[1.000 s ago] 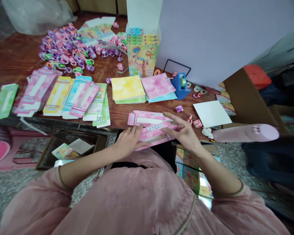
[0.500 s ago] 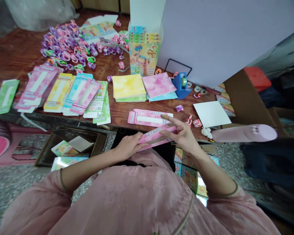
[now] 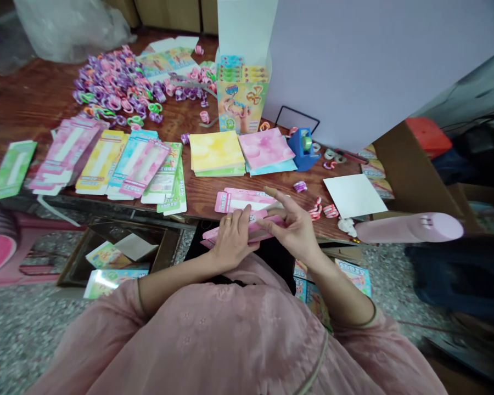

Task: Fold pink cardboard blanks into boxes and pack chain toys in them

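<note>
Left hand (image 3: 234, 238) grips pink window box (image 3: 257, 215), fingers curved over its upper side; box is low between both hands, at table edge. Right hand (image 3: 293, 227) is partly open at box's right end, index finger extended; cannot tell if it grips. Just beyond hands, flat pink carton (image 3: 222, 203) lies on wooden table (image 3: 197, 197). Farther ahead, yellow card stack (image 3: 216, 149) and blue tape dispenser (image 3: 304, 152). Right of right hand, pale pink bottle (image 3: 395, 227).

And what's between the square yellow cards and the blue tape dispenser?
Pink cards, blue ones beneath, lie between the square yellow cards and tape dispenser in the head view.
</note>
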The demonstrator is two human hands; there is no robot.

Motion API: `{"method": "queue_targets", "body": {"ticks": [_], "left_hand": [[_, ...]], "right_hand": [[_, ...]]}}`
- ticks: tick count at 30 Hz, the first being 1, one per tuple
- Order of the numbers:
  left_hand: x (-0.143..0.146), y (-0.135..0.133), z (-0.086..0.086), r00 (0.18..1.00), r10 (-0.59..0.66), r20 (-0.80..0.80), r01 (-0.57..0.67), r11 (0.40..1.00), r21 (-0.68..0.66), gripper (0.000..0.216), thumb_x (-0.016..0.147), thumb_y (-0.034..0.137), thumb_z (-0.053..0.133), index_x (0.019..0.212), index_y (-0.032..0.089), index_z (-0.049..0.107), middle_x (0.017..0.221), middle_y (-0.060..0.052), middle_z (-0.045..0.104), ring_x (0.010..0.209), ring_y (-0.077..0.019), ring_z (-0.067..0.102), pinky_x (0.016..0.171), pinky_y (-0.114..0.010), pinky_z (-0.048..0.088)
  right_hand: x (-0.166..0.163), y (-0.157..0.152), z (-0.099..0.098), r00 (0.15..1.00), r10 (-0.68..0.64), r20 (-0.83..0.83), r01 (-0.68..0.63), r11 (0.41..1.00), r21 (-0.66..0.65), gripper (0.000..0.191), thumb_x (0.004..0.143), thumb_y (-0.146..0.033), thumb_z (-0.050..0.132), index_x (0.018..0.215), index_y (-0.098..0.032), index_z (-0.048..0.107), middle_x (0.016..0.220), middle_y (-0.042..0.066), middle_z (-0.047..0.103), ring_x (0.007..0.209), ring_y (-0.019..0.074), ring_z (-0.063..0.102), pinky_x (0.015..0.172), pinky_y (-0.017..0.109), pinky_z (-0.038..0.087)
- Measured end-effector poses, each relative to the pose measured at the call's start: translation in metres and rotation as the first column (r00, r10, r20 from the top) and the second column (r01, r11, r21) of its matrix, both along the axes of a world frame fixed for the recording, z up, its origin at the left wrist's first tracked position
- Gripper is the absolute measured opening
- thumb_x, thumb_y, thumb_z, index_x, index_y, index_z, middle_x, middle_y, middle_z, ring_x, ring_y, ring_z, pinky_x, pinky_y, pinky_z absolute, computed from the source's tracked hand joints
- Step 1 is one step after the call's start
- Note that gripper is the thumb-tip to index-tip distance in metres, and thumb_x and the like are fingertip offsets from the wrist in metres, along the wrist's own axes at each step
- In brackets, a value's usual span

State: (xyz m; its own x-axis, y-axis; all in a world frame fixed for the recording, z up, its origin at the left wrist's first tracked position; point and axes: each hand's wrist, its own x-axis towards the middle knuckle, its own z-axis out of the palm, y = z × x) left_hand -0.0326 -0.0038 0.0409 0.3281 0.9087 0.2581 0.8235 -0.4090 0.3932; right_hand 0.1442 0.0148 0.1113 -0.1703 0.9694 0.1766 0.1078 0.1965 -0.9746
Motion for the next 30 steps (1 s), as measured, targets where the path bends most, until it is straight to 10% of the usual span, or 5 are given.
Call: {"method": "queue_targets", "body": {"ticks": [6, 15, 22, 30], "left_hand": [[-0.015, 0.008, 0.002, 0.948, 0.089, 0.305, -0.097, 0.995, 0.013, 0.102, 0.067, 0.033, 0.084, 0.152, 0.022, 0.029, 0.140, -0.017, 0.060, 0.128, -0.0376, 0.062, 0.105, -0.054, 0.053], [-0.016, 0.013, 0.004, 0.859, 0.059, 0.508, 0.058, 0.976, -0.211, 0.096, 0.066, 0.039, 0.083, 0.146, 0.019, 0.034, 0.127, -0.013, 0.066, 0.113, -0.0309, 0.069, 0.097, -0.047, 0.057], [-0.008, 0.015, 0.010, 0.869, -0.038, 0.494, 0.061, 0.998, -0.030, 0.113, 0.069, 0.032, 0.084, 0.157, 0.023, 0.014, 0.153, -0.021, 0.046, 0.143, -0.0368, 0.050, 0.117, -0.055, 0.045], [-0.004, 0.014, -0.001, 0.718, -0.053, 0.694, -0.020, 0.995, 0.097, 0.100, 0.064, 0.033, 0.089, 0.148, 0.026, 0.034, 0.135, -0.009, 0.057, 0.120, -0.0264, 0.064, 0.101, -0.040, 0.055]], "right_hand": [[0.008, -0.008, 0.004, 0.907, -0.407, -0.108, 0.421, 0.878, 0.227, 0.026, 0.090, -0.037, 0.077, 0.114, -0.030, 0.071, 0.089, 0.003, 0.075, 0.076, 0.0193, 0.073, 0.067, 0.034, 0.062], [-0.001, 0.001, -0.012, 0.958, -0.110, -0.263, 0.084, 0.991, -0.105, 0.043, 0.081, -0.042, 0.085, 0.117, -0.026, 0.067, 0.078, -0.003, 0.060, 0.060, 0.0105, 0.056, 0.042, 0.020, 0.049], [-0.009, 0.003, -0.010, 0.945, -0.095, -0.313, 0.046, 0.986, -0.160, 0.036, 0.084, -0.047, 0.080, 0.109, -0.024, 0.069, 0.077, -0.004, 0.056, 0.056, 0.0080, 0.051, 0.042, 0.019, 0.047], [-0.011, -0.004, -0.003, 0.962, -0.129, -0.239, 0.108, 0.989, -0.099, 0.035, 0.088, -0.041, 0.077, 0.117, -0.025, 0.067, 0.083, -0.002, 0.061, 0.057, 0.0089, 0.051, 0.046, 0.022, 0.048]]}}
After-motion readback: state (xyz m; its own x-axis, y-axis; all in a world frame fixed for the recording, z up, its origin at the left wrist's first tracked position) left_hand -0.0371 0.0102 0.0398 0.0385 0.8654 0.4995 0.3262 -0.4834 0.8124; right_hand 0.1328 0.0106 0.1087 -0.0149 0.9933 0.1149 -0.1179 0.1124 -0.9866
